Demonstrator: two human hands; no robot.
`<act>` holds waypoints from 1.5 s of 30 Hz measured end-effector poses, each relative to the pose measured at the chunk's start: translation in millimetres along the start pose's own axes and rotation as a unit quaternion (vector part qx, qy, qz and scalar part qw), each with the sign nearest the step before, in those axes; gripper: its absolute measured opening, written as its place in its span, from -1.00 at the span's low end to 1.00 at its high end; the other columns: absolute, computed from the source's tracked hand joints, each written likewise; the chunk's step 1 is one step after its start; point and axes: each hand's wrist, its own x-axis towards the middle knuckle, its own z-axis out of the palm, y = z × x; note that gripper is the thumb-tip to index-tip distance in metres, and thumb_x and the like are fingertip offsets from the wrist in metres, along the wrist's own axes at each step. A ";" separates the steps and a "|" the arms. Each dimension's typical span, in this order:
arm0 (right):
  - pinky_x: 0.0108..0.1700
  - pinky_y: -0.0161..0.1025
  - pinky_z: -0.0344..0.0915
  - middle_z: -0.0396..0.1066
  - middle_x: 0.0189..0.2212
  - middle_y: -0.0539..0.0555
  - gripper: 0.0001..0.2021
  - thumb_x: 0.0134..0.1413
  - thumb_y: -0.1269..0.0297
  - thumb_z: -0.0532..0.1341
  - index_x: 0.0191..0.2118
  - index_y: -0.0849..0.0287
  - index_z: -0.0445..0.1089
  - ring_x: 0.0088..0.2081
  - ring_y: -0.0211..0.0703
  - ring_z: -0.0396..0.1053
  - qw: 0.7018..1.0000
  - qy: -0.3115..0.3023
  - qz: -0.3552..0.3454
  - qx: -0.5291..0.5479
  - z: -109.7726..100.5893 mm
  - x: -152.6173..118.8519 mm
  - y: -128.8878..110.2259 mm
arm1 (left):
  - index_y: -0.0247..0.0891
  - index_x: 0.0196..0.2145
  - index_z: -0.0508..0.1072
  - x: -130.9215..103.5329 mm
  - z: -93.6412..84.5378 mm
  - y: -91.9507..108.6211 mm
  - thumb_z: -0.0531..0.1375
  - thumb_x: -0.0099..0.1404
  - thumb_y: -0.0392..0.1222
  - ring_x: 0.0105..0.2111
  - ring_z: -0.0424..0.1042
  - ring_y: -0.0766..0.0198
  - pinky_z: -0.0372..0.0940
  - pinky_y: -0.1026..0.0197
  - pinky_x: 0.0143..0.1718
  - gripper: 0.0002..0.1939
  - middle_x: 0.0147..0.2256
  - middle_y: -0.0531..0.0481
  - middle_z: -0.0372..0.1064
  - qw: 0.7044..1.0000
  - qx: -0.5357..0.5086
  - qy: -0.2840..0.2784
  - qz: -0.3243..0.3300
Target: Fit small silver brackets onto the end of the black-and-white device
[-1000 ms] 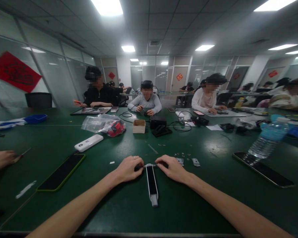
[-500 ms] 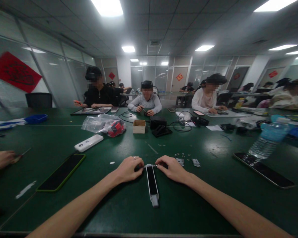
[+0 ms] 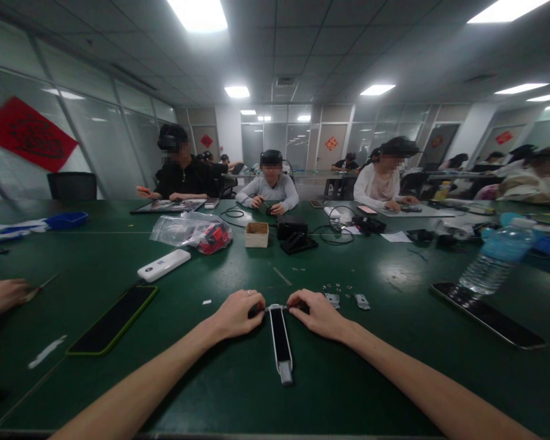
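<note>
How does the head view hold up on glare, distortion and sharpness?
Head view: ceiling lights burn out to white, and glare patches the green table; head view: the bottle near the right edge leans, perhaps from wide-angle stretch; head view: detail where fingers meet the slim device is too soft to read.

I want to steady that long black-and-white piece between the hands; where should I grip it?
Probably best: pinch the long piece by its grey end, coming from the near side. The body is slim, that end sits uncovered towards the camera, and the left hand and right hand are both at the far end.
</note>
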 end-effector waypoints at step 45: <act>-0.20 -0.25 0.34 0.41 -0.28 0.06 -0.85 0.07 0.34 0.17 -0.22 0.20 0.38 -0.27 -0.21 0.37 1.000 0.013 -0.016 -0.008 2.8 1.8 -5.7 | -0.24 -0.30 0.38 -0.8 3.5 -2.7 0.10 0.20 -0.27 -0.36 0.34 0.27 0.19 0.26 -0.30 -0.90 -0.33 0.02 0.38 1.000 -0.002 0.002 0.001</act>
